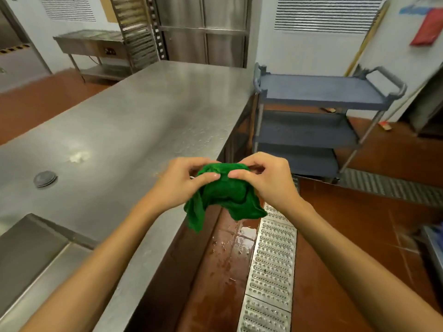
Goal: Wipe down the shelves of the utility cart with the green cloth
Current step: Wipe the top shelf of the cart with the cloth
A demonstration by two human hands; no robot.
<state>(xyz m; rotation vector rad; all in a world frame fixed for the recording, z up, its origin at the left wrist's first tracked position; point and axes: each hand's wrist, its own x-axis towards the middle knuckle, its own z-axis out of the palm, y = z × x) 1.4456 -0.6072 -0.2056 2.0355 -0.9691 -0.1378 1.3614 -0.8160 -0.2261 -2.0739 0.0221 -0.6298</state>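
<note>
A crumpled green cloth [224, 195] hangs in the air in front of me, over the front edge of a steel counter. My left hand [178, 182] pinches its left side, and my right hand [266, 179] pinches its right side, thumbs nearly meeting on top. The cloth's lower corners droop below my hands. A grey-blue utility cart [318, 92] with three shelves and grey handles stands beyond my hands to the right, against the counter's end. Its shelves look bare.
The long steel counter [124, 125] fills the left, with a sink basin [28, 250] at the near left and a round plug [45, 179]. A metal floor drain grate [271, 267] runs along the wet red tile floor [359, 236]. A tray rack [137, 32] stands at the back.
</note>
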